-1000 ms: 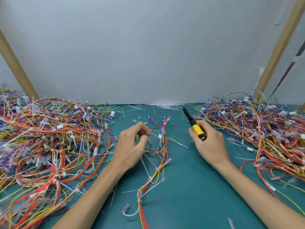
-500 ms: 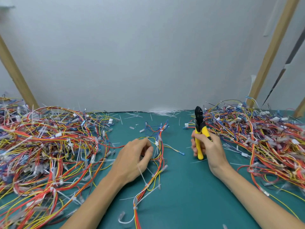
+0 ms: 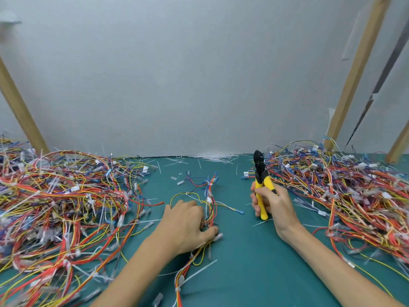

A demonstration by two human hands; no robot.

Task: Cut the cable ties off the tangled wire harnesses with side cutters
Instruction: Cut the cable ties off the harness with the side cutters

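A single wire harness (image 3: 210, 196) of red, yellow and blue wires with white cable ties lies on the green mat (image 3: 243, 273) in the middle. My left hand (image 3: 188, 224) lies on its middle, thumb and fingers curled round the wires. To the right, my right hand (image 3: 274, 204) grips the yellow handles of the side cutters (image 3: 260, 173), held upright with the black jaws pointing up and closed. The cutters are apart from the harness.
A big tangled pile of harnesses (image 3: 62, 207) fills the left side, another pile (image 3: 343, 191) the right. Cut white tie scraps (image 3: 212, 158) lie along the back edge by the grey wall. Wooden posts (image 3: 354, 74) stand at both sides.
My right hand has turned the side cutters from tilted to upright. My left hand has dropped from a raised pinch down onto the harness on the mat.
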